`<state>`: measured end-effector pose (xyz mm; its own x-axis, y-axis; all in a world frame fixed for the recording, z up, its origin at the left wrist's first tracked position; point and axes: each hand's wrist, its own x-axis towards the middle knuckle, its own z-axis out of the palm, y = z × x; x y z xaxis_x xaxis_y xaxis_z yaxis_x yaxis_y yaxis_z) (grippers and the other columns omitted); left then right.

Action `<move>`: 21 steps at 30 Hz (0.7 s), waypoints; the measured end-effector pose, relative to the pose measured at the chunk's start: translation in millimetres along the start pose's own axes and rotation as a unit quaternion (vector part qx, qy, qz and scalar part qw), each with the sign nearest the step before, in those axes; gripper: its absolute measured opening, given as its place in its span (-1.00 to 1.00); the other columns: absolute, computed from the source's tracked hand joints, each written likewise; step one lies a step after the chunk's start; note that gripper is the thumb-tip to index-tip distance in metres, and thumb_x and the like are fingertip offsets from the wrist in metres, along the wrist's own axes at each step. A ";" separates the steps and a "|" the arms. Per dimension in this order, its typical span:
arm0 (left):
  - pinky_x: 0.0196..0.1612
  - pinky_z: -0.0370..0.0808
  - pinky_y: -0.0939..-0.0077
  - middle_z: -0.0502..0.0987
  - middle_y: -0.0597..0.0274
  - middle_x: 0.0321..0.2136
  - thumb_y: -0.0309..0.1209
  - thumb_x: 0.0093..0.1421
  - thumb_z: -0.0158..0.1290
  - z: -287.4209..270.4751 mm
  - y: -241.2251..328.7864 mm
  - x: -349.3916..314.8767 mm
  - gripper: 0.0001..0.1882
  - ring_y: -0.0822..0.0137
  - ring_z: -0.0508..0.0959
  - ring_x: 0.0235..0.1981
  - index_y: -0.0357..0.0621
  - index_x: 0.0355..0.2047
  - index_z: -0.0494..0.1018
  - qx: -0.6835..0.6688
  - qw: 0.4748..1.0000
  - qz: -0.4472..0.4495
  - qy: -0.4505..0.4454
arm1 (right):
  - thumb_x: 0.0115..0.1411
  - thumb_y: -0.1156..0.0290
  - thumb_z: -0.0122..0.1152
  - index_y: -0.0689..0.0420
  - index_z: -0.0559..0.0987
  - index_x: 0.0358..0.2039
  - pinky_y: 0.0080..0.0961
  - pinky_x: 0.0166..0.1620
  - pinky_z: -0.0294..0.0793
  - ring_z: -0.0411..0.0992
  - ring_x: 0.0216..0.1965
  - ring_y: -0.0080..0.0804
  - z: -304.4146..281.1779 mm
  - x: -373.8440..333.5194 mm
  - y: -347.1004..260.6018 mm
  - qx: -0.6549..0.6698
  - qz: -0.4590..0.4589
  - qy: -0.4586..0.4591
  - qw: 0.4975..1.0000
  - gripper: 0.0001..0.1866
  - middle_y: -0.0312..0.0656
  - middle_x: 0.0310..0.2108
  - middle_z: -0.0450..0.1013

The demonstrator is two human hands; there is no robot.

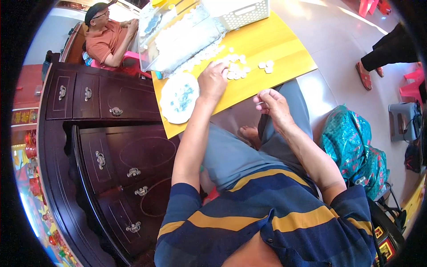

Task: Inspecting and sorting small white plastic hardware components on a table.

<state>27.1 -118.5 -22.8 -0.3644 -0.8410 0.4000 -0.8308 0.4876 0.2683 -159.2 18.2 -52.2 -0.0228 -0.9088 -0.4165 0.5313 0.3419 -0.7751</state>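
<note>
My left hand (213, 81) reaches over the yellow table (284, 53), its fingers bent together at the edge of a group of small round white pieces (238, 72). Whatever its fingertips hold, if anything, is hidden. Just off the table's near edge, above my lap, my right hand (275, 107) is closed in a pinch; a tiny pale bit shows at its fingers, too small to name. To the right lies a smaller cluster of white pieces (266, 66). A white plate (167, 104) with blue on it sits left of my left wrist.
Behind the pieces stand a clear plastic box (153, 60) and a white perforated basket (244, 17). A dark wooden cabinet (120, 147) flanks my left. Green patterned bags (347, 138) rest on the floor at right. A person (106, 40) sits across; another's legs (387, 51) show far right.
</note>
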 end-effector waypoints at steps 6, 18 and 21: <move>-0.24 0.57 0.18 0.62 0.18 -0.32 -0.35 0.15 0.18 0.5 -3.4 7.6 -0.93 0.06 0.63 -0.27 0.04 -0.36 0.63 0.002 0.999 0.027 -0.031 | 0.35 0.28 0.10 0.06 0.56 -0.31 -0.65 -0.31 0.37 0.41 -0.45 -0.68 0.1 -0.7 -1.7 0.003 -0.005 -0.001 1.000 -0.83 -0.36 -0.37 0.57; -0.24 0.57 0.17 0.60 0.19 -0.37 -0.30 0.13 0.18 -1.0 -5.1 19.6 -0.90 0.08 0.63 -0.28 0.01 -0.41 0.63 0.040 0.994 0.036 -0.098 | 0.36 0.27 0.12 0.10 0.56 -0.27 -0.66 -0.32 0.38 0.42 -0.43 -0.65 -1.1 0.7 -0.2 -0.021 -0.013 -0.013 1.000 -0.82 -0.33 -0.36 0.56; -0.24 0.56 0.17 0.63 0.15 -0.39 -0.30 0.14 0.20 -1.6 -0.1 20.2 -0.90 0.08 0.64 -0.31 0.01 -0.40 0.66 0.026 0.995 0.018 -0.095 | 0.37 0.26 0.13 0.10 0.56 -0.27 -0.67 -0.32 0.38 0.42 -0.43 -0.66 -1.7 1.8 0.2 -0.015 -0.011 -0.015 1.000 -0.81 -0.34 -0.36 0.55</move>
<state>20.5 -135.2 -13.3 -0.4634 -0.8547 0.2339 -0.8347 0.5097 0.2087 -160.6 17.0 -54.0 -0.0087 -0.9232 -0.3842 0.5045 0.3277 -0.7988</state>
